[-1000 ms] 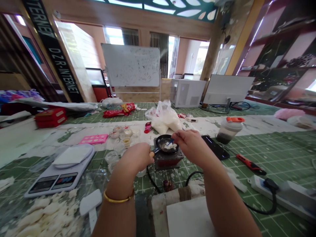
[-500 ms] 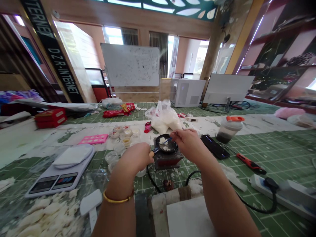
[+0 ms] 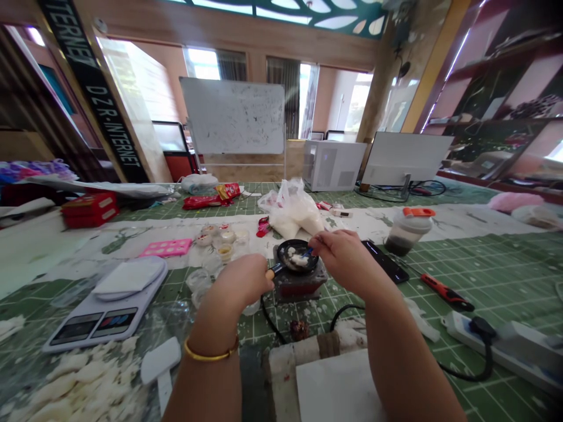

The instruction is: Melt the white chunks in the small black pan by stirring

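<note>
While both hands work over it, the small black round pan (image 3: 295,256) on its dark red square hotplate (image 3: 300,281) is the landmark; all places are relative to that pan. Largest first: the long bench under a green gridded cutting mat (image 3: 492,275) carries everything. Far behind the pan stand a white whiteboard (image 3: 234,116) and a white boxy machine (image 3: 333,165). Left and nearer than the pan sits a white flat digital kitchen scale (image 3: 109,305), with a heap of white wax-like chunks (image 3: 74,384) nearer again. Just behind the pan lies a clear plastic bag of white powder (image 3: 294,211). Right of the pan: a black phone (image 3: 383,261), then a clear shaker cup with an orange lid (image 3: 408,230), then a red utility knife (image 3: 446,293). Left hand (image 3: 244,281) is clamped around the pan's handle, at the pan's left edge. Right hand (image 3: 345,258) is pinched shut on a thin blue stirrer (image 3: 305,253), tip in the white lumps inside the pan. Change: against half a second ago the right hand sits slightly lower and the stirrer tip has shifted to the pan's right side; the lumps look rearranged. My read: stirring is mid-way, lumps not yet melted. Left hand, pan and hotplate unmoved.
</note>
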